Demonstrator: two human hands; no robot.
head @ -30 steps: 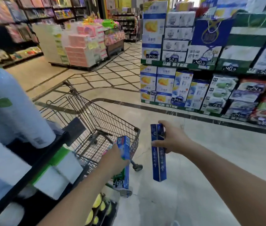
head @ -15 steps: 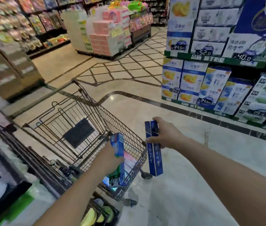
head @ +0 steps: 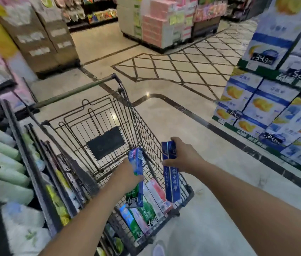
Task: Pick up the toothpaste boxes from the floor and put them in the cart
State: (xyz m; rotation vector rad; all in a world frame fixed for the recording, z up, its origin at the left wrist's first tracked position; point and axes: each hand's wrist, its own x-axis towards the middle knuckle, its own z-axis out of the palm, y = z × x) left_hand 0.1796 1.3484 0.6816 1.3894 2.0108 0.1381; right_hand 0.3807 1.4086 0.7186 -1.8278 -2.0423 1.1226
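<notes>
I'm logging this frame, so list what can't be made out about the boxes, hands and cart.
- Head view, left hand: fingers hidden behind its box; whether it holds one or two is unclear.
- Right hand: fingertips wrapped behind the blue boxes.
- Cart: near end cut off by the arms; number of boxes inside uncertain.
- Floor near the feet: cut by the bottom edge, so any leftover boxes are unseen.
- Left shelf goods: motion-blurred.

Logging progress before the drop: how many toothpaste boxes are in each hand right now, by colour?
Dark blue boxes, right hand: 2, held side by side
Light blue and green box, left hand: 1
Total in hand: 3
More boxes already lie in the cart; too overlapped to count.
</notes>
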